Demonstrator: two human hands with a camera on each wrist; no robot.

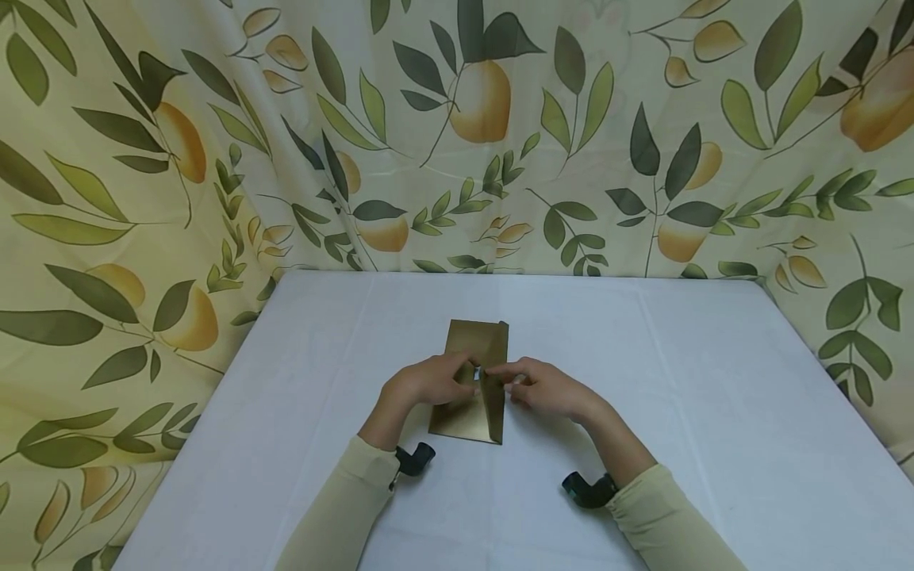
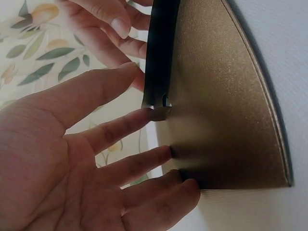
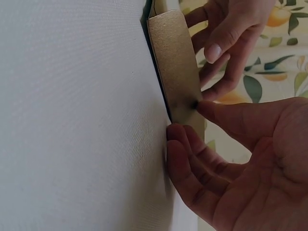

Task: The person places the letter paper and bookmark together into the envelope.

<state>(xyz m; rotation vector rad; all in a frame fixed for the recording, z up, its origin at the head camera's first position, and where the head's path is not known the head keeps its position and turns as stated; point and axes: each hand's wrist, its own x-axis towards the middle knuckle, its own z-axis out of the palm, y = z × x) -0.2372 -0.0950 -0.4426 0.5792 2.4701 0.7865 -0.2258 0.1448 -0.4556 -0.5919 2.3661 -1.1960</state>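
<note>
A gold card piece (image 1: 471,337), folded and rectangular, lies lengthwise on the white table. Its right-hand flap (image 3: 175,62) stands up, and the inner side of a raised part looks black in the left wrist view. My left hand (image 1: 432,379) reaches over the middle of the card from the left. Its fingers are mostly straight, with the fingertips (image 2: 163,153) against the gold surface and by a small slot. My right hand (image 1: 553,387) pinches the raised flap from the right; one fingertip lies at its upper edge while other fingers curl low beside it.
A white cloth covers the table (image 1: 300,341) around the card. Behind and to the left hangs a curtain (image 1: 493,198) printed with leaves and fruit. Each wrist wears a small black camera, the left one (image 1: 417,458) and the right one (image 1: 589,490) close above the table.
</note>
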